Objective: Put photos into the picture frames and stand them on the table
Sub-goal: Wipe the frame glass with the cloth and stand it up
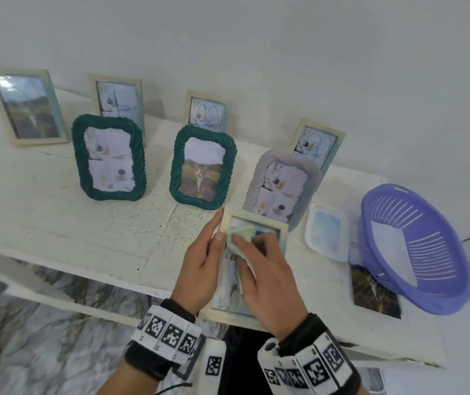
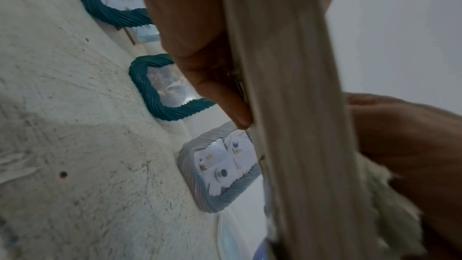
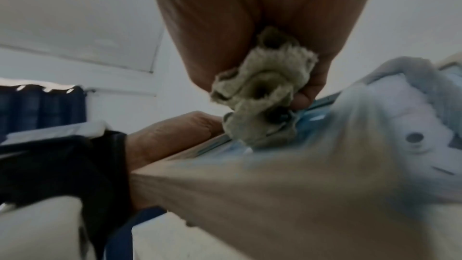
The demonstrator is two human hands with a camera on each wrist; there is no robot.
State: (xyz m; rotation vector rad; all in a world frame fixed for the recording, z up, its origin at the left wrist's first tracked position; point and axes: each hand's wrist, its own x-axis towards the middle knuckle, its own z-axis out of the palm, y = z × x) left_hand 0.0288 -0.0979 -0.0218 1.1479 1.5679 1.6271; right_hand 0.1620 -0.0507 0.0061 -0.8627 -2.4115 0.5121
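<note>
Pale wooden frame [image 1: 256, 220] at the table's [image 1: 57, 218] near edge is gripped along its left side by my left hand [image 1: 199, 266], while my right hand [image 1: 268, 280] pinches a cloth [image 1: 242, 235] onto its glass, hiding most of the photo.

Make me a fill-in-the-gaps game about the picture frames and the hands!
1. The right hand rubs a ____ on the pale frame.
2. The left hand holds that frame by its ____ edge.
3. Two standing frames with twisted borders are dark ____.
4. The basket is ____.

Missing words: cloth; left; green; purple
</note>
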